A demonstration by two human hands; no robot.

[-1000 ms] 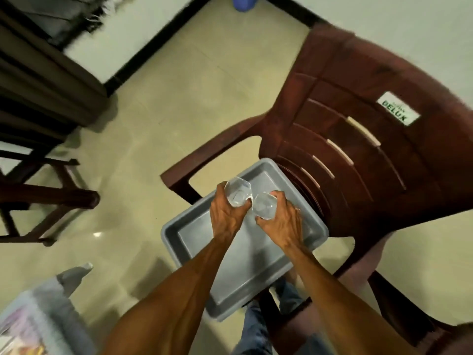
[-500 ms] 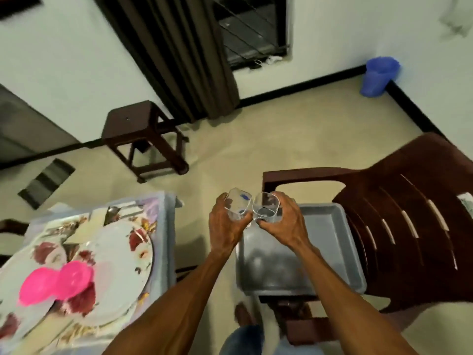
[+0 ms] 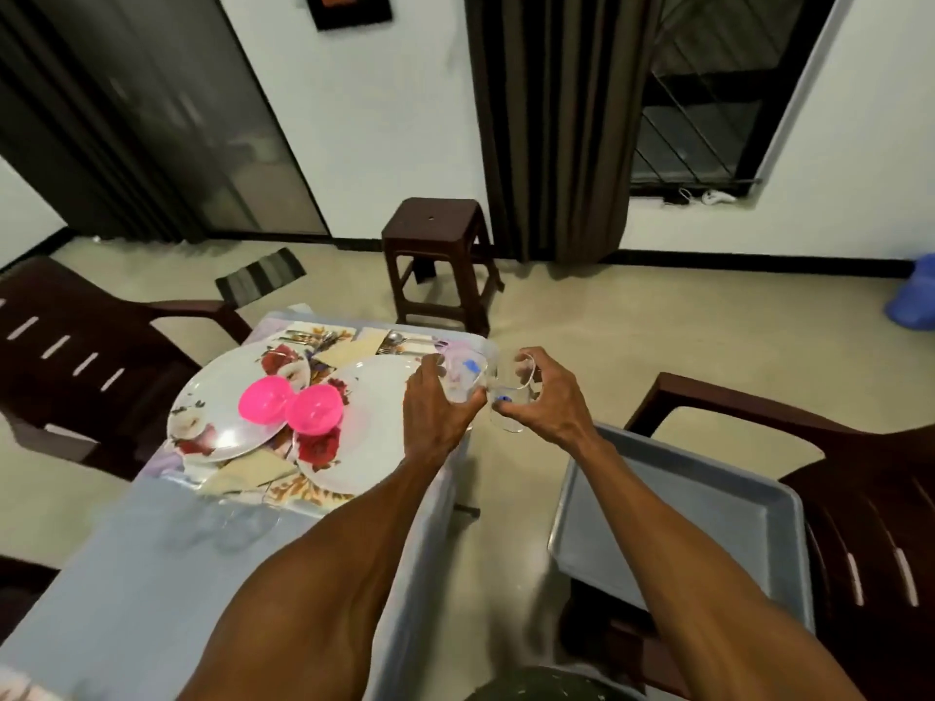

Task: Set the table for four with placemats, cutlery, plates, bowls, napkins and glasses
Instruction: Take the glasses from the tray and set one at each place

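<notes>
Holding one clear glass in each hand, a person is standing by the table [image 3: 126, 574], and I am telling where things are from that table, going left to right. Lying on the far part of the table are two flowery plates, the left plate [image 3: 217, 412] and the right plate [image 3: 374, 432], with two pink bowls [image 3: 291, 406] sitting on them and touching each other. Cutlery [image 3: 394, 341] is lying at the table's far edge, on a flowery placemat [image 3: 303, 490] that is peeking out from under the plates. Over the table's far right corner, the left hand [image 3: 435, 412] is wrapping its fingers round the left glass [image 3: 463, 379]. Just past the table's right edge, the right hand [image 3: 551, 397] is curling round the right glass [image 3: 513, 392], up over the floor. The two glasses are so close they seem to be touching. Each glass looks light, hard, smooth and slippery, and I think it would break if it were dropped or knocked. Holding round the middle of the side, like now, seems the safest way. Both glasses are leaning, not standing straight; the right glass is pointing its open mouth up and away from the person, with its long way running from bottom to mouth. How the left glass is pointing is too blurry to tell. To the right of the table, a grey tray [image 3: 708, 503] is resting on a brown chair [image 3: 870, 498].
</notes>
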